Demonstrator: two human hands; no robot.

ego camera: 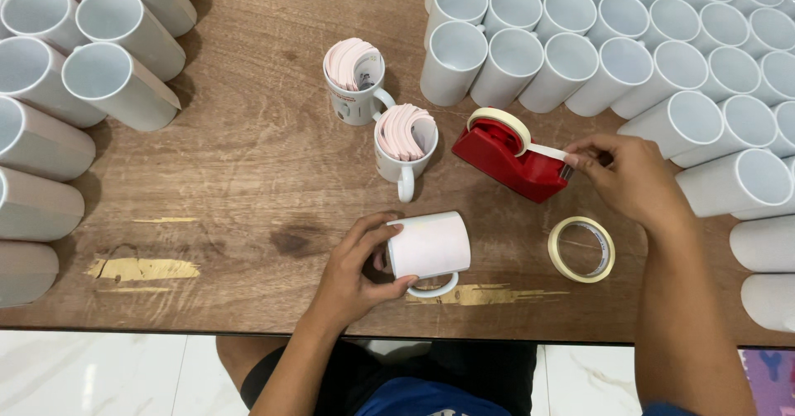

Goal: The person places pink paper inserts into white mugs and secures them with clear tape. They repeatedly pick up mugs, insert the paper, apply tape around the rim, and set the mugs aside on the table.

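While the left hand [352, 279] closes its grip on the paper-wrapped white mug [428, 246] lying near-centre on the surface [248, 176], the right hand [633, 180] pinches tape [546, 150] from the red dispenser [509, 163]; pulling straight and level should tear it cleanly.

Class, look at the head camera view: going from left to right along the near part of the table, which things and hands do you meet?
Left hand → white mug lying on its side → loose tape roll → right hand, pulling tape at the red tape dispenser.
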